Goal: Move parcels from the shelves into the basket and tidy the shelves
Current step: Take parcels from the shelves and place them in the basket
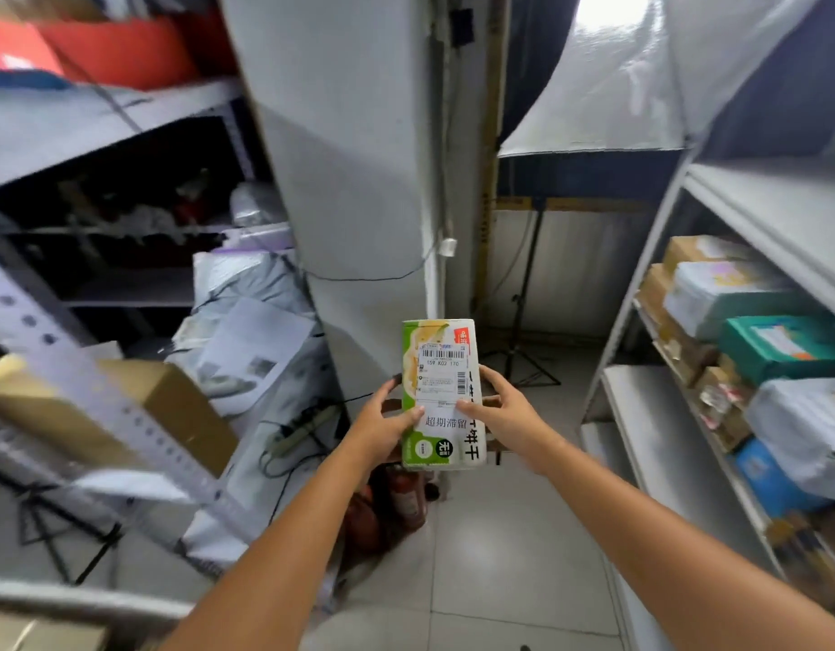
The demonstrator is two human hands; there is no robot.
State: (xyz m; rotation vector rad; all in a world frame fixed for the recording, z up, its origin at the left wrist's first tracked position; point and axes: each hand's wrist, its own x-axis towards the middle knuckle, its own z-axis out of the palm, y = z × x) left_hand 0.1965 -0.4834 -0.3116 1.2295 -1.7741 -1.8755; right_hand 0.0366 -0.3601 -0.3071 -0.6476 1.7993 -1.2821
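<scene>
Head view. The parcel (441,397) is a tall carton printed green and white. A white shipping label with barcodes sits on its upper face, and large dark characters run across the lower part. It is held upright in mid-air at centre frame, above the floor and in front of the pillar.

The left hand (387,422) grips the carton's left edge with its thumb laid across the front. The right hand (500,411) grips the right edge the same way, thumb on the label's lower corner. Both arms are stretched forward.

Around it:
- The white pillar (350,180) stands directly behind the carton.
- At the pillar's foot are red fire extinguishers (406,500), with a power strip (303,429) and trailing cable to their left.
- Grey mailer bags (251,317) are heaped against the left shelving (100,110).
- A brown cardboard box (171,406) juts out behind a perforated upright.
- The right shelving (758,190) holds packed parcels, among them a teal box (782,345) and a blue box (768,476).
- A tripod (523,359) stands at the back.

Room to move: the tiled floor (500,556) makes a narrow aisle between the two shelf fronts, with bare tile below the arms. The left side of the frame is blurred.
</scene>
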